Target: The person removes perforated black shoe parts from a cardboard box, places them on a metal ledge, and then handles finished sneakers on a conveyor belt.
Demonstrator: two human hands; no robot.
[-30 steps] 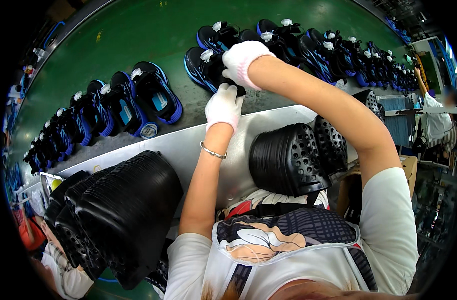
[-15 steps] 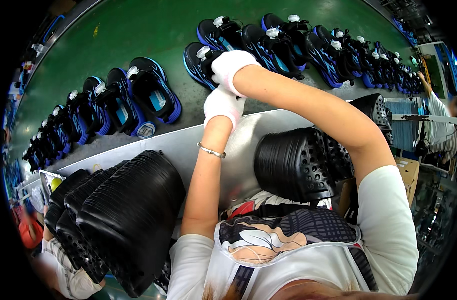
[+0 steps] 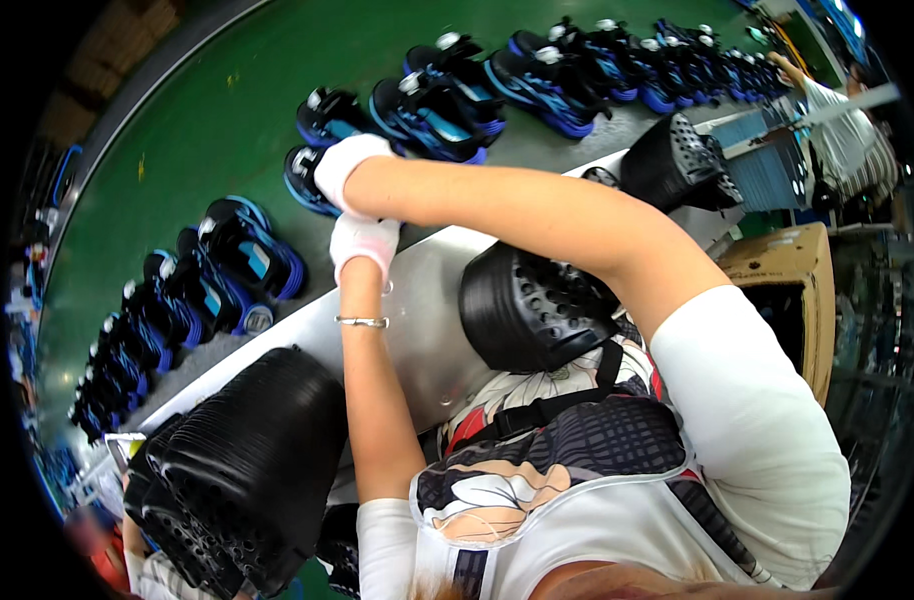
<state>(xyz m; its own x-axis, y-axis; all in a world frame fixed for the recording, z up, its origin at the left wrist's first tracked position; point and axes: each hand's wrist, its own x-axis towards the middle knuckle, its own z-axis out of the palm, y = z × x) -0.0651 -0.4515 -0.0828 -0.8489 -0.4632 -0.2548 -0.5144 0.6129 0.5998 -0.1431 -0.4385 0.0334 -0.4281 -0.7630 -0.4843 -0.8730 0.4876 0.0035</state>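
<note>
Both my hands wear white gloves and reach out to a green conveyor belt point(image 3: 207, 110) that carries rows of blue and black shoes. My right hand point(image 3: 345, 168) rests closed on one blue and black shoe point(image 3: 302, 180) at the belt's near edge. Just below it is my left hand point(image 3: 363, 242), over the edge of the grey metal ledge point(image 3: 427, 290). Its fingers are tucked under my right wrist and hidden. A thin bracelet point(image 3: 362, 322) sits on my left wrist. More shoes point(image 3: 432, 100) lie right behind my hands.
Stacks of black perforated trays stand at lower left point(image 3: 247, 460), in front of my chest point(image 3: 532, 305) and further right point(image 3: 677, 155). An open cardboard box point(image 3: 787, 265) is at the right. Another person point(image 3: 847, 120) works at the belt's far right end.
My hands have stayed together on the shoe at the belt's near edge. My right hand has drawn closer to my left. The whole view has swung, so the belt now sits more to the left.
</note>
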